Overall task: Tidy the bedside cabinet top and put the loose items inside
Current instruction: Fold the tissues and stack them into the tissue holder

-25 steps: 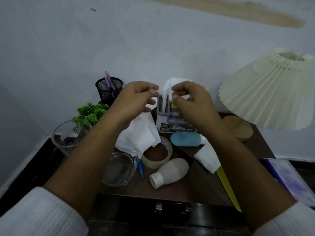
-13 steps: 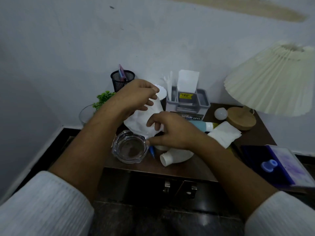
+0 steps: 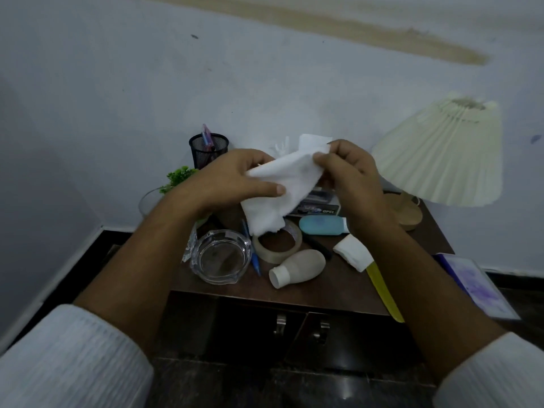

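Above the back of the cabinet top (image 3: 323,293), a person's left hand (image 3: 235,178) held a limp white tissue (image 3: 282,187) with the thumb laid across it, while the right hand (image 3: 350,178) pinched its upper corner, apparently to fold it. The tissue hung clear of the clutter below. A glass ashtray (image 3: 219,257) stood near the front left corner, a blue pen (image 3: 254,260) just beside it. Then came a tape roll (image 3: 278,245), a beige bottle (image 3: 300,267) on its side, and a folded tissue (image 3: 353,251) toward the right edge. The job looked barely begun. The next move likely called for squaring the tissue, setting it down and opening the closed cabinet doors (image 3: 250,328) beneath the front edge.
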Tool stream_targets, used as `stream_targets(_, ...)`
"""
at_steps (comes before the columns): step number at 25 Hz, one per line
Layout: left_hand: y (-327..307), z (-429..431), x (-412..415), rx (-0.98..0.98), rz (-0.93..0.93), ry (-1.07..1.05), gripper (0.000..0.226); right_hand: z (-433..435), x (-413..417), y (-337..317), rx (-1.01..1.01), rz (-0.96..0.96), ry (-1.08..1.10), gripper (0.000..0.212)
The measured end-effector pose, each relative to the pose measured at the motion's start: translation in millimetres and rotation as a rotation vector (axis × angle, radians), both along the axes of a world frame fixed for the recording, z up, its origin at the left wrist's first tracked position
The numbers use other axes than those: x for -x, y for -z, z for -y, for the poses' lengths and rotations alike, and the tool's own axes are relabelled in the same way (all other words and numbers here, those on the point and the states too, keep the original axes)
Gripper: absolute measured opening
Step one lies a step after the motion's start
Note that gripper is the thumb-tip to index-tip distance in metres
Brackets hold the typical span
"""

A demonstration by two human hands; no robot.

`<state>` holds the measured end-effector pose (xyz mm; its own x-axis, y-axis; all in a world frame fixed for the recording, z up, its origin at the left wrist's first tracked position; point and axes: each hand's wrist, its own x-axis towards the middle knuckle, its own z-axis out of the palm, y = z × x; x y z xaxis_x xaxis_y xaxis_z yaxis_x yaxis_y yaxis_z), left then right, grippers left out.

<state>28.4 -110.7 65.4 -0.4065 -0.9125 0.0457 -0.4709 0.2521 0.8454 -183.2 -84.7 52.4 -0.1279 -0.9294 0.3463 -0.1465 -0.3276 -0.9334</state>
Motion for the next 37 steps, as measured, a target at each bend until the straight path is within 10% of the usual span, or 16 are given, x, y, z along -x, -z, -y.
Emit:
stream_targets(4,7,2,10,-0.113,-0.327,-0.124,0.021,-5,14,-1,-0.207,0.237,-0.027,0.024)
stream_targets(15,7,6,27,-0.253,-0.801,-0.277,0.03,-12,25,1,-0.252,0.129,-0.109,0.024)
stream_targets(27,10,2,30,-0.092,-0.603,-0.344,0.043,-22,26,-7,-0.187,0.037,0.118,0.027)
stream_targets(32,7,4,30,-0.141,-0.709,-0.308,0.017,-22,35,-14,-0.222,0.052,-0.172,0.027)
stream_targets(37,-1,-3,26,-0.171,-0.634,-0.075,0.047,-17,38,-7,-0.178,-0.017,-0.042,0.021)
